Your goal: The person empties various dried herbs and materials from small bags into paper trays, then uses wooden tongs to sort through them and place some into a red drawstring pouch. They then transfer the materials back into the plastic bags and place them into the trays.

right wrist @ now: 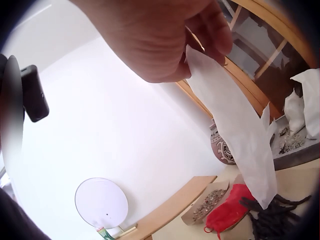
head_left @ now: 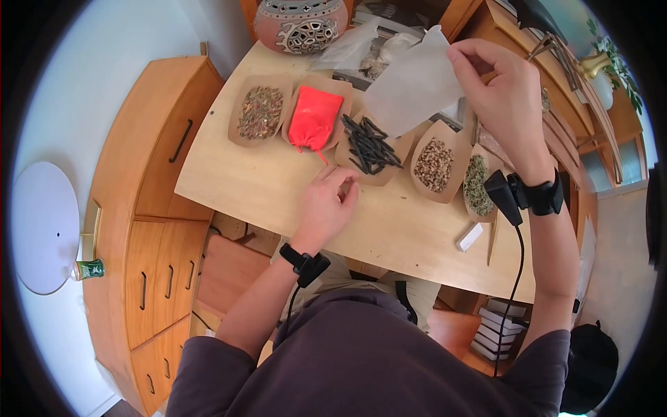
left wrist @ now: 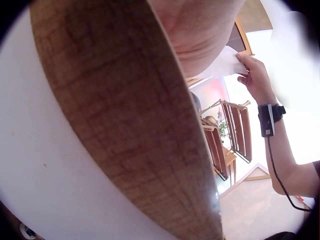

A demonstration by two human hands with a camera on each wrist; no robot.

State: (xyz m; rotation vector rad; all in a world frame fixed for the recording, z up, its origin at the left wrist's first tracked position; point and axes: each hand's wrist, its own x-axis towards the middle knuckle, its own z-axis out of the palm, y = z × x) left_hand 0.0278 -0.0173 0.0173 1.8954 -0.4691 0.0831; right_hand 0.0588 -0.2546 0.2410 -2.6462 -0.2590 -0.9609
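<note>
My right hand (head_left: 501, 94) pinches a corner of a translucent white pouch (head_left: 417, 83), raised over the back of the table. In the right wrist view the pouch (right wrist: 235, 130) hangs from the fingertips. My left hand (head_left: 328, 207) hovers or rests at the table by the drawstring of a red pouch (head_left: 316, 115); its fingers are bent, and whether they touch the string I cannot tell. Paper trays hold a dried mix (head_left: 260, 111), dark sticks (head_left: 372, 144), brown pellets (head_left: 434, 165) and green dried herb (head_left: 477, 186).
A patterned pot (head_left: 302, 26) stands at the back left, beside a grey tray with more white pouches (right wrist: 295, 112). A small white object (head_left: 470, 237) and a thin stick (head_left: 492, 243) lie near the front right. Wooden drawers (head_left: 160, 278) stand to the left.
</note>
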